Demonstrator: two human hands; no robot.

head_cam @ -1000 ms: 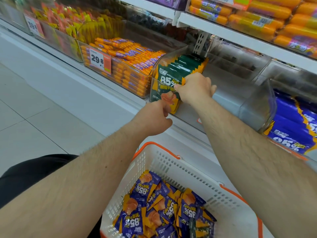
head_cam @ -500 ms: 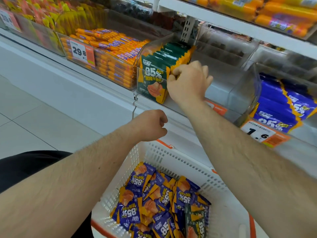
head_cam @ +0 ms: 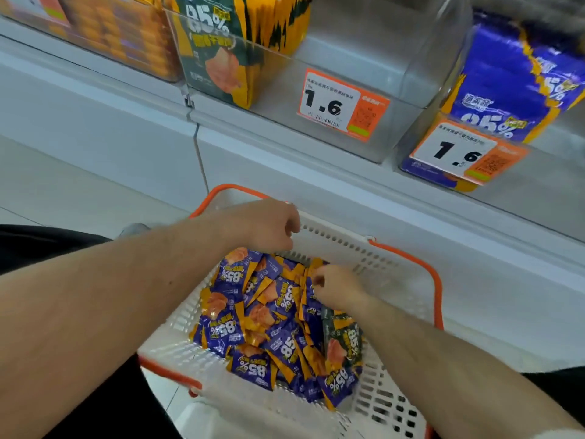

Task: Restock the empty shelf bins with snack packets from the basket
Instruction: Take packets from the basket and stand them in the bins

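Observation:
A white basket (head_cam: 348,245) with orange handles sits below the shelf and holds several purple-and-orange snack packets (head_cam: 253,331) and one green packet (head_cam: 342,340). My right hand (head_cam: 338,288) is down in the basket's far side, its curled fingers gripping packets at the edge of the pile. Above the far-left rim hovers my left hand (head_cam: 262,226), fingers curled, with nothing in it. On the shelf, a clear bin (head_cam: 380,42) is bare to the right of a row of green packets (head_cam: 221,42).
A bin of purple packets (head_cam: 506,74) stands at the right. Orange packets (head_cam: 120,30) fill the bin at the left. Two "1.6" price tags (head_cam: 342,104) (head_cam: 459,153) hang on the bin fronts. The white shelf ledge (head_cam: 285,147) juts out above the basket.
My right hand left the green packets on the shelf and dropped into the basket. My left hand lowered to the basket rim. The view tilted down.

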